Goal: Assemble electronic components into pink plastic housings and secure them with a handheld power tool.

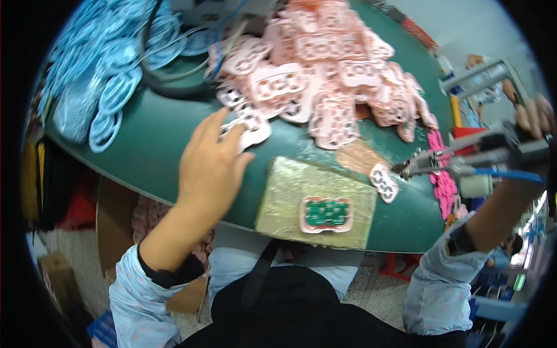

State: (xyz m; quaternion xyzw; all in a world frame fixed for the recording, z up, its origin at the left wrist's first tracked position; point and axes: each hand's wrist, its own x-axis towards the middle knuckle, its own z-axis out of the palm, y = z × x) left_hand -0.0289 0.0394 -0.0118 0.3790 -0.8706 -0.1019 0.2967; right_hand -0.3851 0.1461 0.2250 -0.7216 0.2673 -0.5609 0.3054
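Observation:
My left hand [210,165] reaches over the near left edge of a heap of pale pink plastic shells [325,46]. Its fingers are spread, with the fingertips at a pink shell with dark cutouts [255,129]; no grip on it shows. At the far right, my right hand [532,119] has its fingers curled round the dark end of a metal tool with a blue hose [432,165], whose tip points left. On a foil-like wrapped yellowish block [284,191] in front of me sits a pink shell holding a green circuit board [326,213].
Light blue ring-shaped parts [110,64] are piled at the left, beside a black cable [145,52]. A small pale shell [384,182] lies right of the block on the green table [156,145]. Bright pink small parts [444,185] line its right edge. Cartons [61,284] stand below.

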